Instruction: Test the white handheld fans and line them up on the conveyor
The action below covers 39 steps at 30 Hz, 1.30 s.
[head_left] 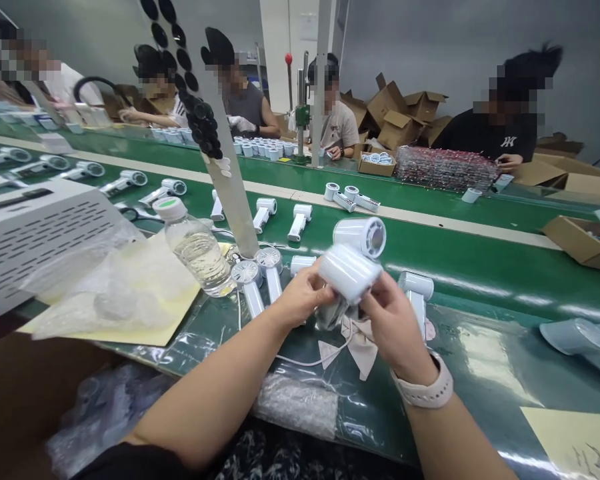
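Observation:
Between my two hands is a pale blue, glossy handheld fan [349,270], its round head blurred and its lower part partly hidden. My left hand [305,293] pinches its left side with thumb and fingers. At its lower right, my right hand [391,317] is closed on it; a pale watch strap circles that wrist. Directly behind the held fan is another fan head [360,237], with its round opening facing right. Beneath my hands lie a beige cloth [363,353] and a white cable [310,363]. Two fans with slotted round faces [247,272] lie left of my left hand.
A clear bottle [197,247] stands left, beside a slanted metal post [230,160]. Several fans lie along the green conveyor belt [460,253]. A white vented box [55,233] is at far left. Co-workers sit across the line, near cardboard boxes [400,127].

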Available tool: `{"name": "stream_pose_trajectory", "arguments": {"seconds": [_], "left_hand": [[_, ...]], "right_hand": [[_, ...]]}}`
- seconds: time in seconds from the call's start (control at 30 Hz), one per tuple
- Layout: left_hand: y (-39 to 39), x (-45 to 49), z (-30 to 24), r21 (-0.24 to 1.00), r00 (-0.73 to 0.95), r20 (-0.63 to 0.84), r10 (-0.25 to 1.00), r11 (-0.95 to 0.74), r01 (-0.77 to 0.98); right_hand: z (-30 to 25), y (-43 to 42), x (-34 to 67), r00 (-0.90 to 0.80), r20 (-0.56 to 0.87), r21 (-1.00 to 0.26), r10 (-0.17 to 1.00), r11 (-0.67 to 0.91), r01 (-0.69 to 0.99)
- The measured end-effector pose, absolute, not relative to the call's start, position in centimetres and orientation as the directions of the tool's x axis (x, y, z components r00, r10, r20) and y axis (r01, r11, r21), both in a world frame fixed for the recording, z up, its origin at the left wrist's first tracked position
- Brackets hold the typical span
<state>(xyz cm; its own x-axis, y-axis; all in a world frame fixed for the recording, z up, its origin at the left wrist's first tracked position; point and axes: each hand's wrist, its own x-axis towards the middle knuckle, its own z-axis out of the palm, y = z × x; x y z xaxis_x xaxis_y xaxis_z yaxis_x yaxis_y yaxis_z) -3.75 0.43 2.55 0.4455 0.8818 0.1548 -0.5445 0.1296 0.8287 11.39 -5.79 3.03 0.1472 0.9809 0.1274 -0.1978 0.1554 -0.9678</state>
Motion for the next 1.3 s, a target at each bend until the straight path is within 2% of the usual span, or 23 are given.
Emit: {"name": "stream_pose_trajectory", "arguments": {"seconds": [0.07, 0.13, 0.2, 0.27, 0.4, 0.53, 0.67, 0.9, 1.17, 1.3], "left_hand": [[0.9, -3.7, 2.7, 0.826, 0.395, 0.141, 0.908, 0.112, -0.553], [1.2, -3.8, 2.9, 0.802, 0.385, 0.074, 0.920, 0.175, -0.572], [1.2, -3.9, 3.2, 0.760, 0.434, 0.011, 0.901, 0.274, -0.589], [1.0, -4.1, 3.5, 0.750, 0.483, 0.026, 0.875, 0.303, -0.588], [0.4, -4.2, 3.8, 0.761, 0.491, 0.123, 0.863, 0.236, -0.605], [0.6, -4.2, 3.7, 0.795, 0.500, 0.111, 0.859, 0.226, -0.564], [0.5, -4.1, 3.6, 0.829, 0.506, 0.107, 0.856, 0.205, -0.521], [0.4, -4.1, 3.4, 0.821, 0.542, 0.096, 0.835, 0.242, -0.518], [0.5, -4.0, 3.3, 0.833, 0.536, 0.133, 0.833, 0.199, -0.516], [0.5, -3.9, 3.3, 0.835, 0.517, 0.072, 0.853, 0.232, -0.500]], "right_hand": [[3.2, -5.6, 12.0, 0.197, 0.130, -0.966, 0.972, 0.169, -0.195], [3.2, -5.2, 12.5, 0.222, 0.085, -0.971, 0.971, 0.131, -0.201], [3.0, -4.9, 12.6, 0.229, 0.023, -0.964, 0.973, 0.082, -0.253], [3.1, -4.9, 12.5, 0.215, 0.002, -0.945, 0.977, 0.072, -0.318], [3.6, -5.5, 11.9, 0.159, 0.027, -0.935, 0.987, 0.081, -0.346], [3.8, -5.9, 11.6, 0.104, 0.021, -0.933, 0.994, 0.056, -0.354], [3.4, -5.5, 11.8, 0.124, -0.007, -0.935, 0.992, 0.038, -0.354], [3.3, -5.2, 12.0, 0.134, -0.053, -0.903, 0.990, 0.010, -0.429], [3.4, -5.4, 11.9, 0.082, -0.079, -0.878, 0.993, -0.030, -0.477], [3.3, -5.4, 11.9, 0.094, -0.105, -0.873, 0.990, -0.046, -0.485]]}}
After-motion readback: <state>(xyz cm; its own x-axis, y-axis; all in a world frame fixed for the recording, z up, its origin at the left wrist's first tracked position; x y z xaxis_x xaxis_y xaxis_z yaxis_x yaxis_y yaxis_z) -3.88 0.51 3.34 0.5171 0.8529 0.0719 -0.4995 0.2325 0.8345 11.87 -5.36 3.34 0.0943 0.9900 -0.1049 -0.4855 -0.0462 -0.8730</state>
